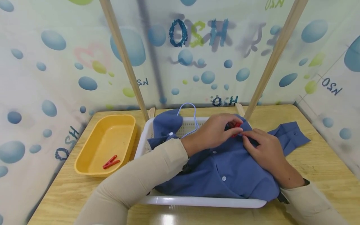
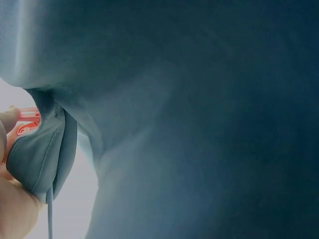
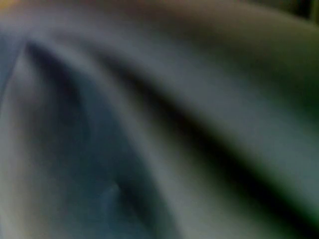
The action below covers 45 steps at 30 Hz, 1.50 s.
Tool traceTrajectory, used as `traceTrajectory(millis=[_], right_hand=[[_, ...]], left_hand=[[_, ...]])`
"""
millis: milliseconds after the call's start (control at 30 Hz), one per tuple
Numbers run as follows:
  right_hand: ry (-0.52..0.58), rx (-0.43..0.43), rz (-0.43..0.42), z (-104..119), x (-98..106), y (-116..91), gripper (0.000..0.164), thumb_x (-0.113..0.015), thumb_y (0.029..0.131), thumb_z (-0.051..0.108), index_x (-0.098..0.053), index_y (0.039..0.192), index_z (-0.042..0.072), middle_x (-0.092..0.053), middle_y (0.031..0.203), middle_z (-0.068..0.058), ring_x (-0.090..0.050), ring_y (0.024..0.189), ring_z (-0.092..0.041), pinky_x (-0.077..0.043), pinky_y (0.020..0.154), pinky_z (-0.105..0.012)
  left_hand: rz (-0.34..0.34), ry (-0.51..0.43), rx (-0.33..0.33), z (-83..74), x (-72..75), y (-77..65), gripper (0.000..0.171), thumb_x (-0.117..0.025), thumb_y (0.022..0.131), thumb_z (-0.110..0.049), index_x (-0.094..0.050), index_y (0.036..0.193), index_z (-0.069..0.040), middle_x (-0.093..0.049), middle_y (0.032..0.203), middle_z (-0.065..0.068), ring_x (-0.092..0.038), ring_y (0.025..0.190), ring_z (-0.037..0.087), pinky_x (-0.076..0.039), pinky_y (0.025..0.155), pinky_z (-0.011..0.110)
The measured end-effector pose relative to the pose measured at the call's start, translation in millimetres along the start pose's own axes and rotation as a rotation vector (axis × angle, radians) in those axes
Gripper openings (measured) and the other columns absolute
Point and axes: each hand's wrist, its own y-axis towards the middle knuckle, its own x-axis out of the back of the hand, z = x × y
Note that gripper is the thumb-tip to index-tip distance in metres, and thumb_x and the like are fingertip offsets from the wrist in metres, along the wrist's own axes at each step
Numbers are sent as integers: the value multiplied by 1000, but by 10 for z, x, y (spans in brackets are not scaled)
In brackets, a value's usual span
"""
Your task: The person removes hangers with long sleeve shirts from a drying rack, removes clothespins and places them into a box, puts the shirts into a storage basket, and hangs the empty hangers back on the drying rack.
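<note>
A dark blue button-up shirt [image 1: 208, 184] is spread over a white basket [image 1: 202, 201], one cuff hanging past its right side. My left hand [image 1: 212, 131] grips a red clothespin [image 1: 237, 125] by the shirt's upper edge. In the left wrist view the clothespin [image 2: 29, 121] shows beside a folded flap of cloth, with fingertips around it. My right hand [image 1: 264, 150] pinches the shirt fabric close to the left fingertips. From under the shirt a light blue hanger [image 1: 194, 114] pokes out inside the basket. Blurred cloth fills the right wrist view.
To the left, a yellow tray [image 1: 84, 153] holds another red clothespin [image 1: 111, 162]. Two wooden poles [image 1: 123, 56] rise behind the basket from the wooden table [image 1: 64, 193]. A patterned curtain [image 1: 208, 62] closes off the back.
</note>
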Motion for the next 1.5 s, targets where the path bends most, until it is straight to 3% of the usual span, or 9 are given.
traceTrajectory(millis=[400, 733, 1233, 1500], right_hand=[[9, 12, -16, -13, -6, 9, 17, -74, 80, 5, -77, 96, 5, -68, 79, -5, -61, 64, -22, -49, 58, -39], [3, 8, -6, -2, 1, 13, 15, -72, 82, 5, -76, 96, 4, -67, 79, -6, -59, 62, -17, -46, 57, -34], [4, 10, -7, -15, -10, 8, 14, -71, 82, 5, -77, 95, 5, -68, 79, -6, -58, 61, -16, -45, 56, -34], [17, 14, -15, -17, -3, 10, 16, -73, 81, 4, -77, 96, 6, -69, 81, -6, -60, 62, -17, -47, 57, -36]], left_hand=[[-36, 22, -24, -4, 14, -9, 30, -62, 99, -30, -67, 124, -14, -70, 105, -6, -62, 91, -2, -46, 82, 10], [-81, 53, -50, 13, -2, -23, 28, -62, 98, -32, -70, 120, -16, -70, 98, -10, -58, 83, -6, -45, 77, 9], [-122, -24, -25, 6, 19, -18, 27, -63, 98, -29, -73, 118, -15, -73, 106, -4, -63, 90, -2, -48, 79, 10], [-141, -17, -35, -22, 40, -20, 26, -63, 98, -29, -73, 117, -14, -73, 108, -3, -62, 88, -2, -47, 78, 9]])
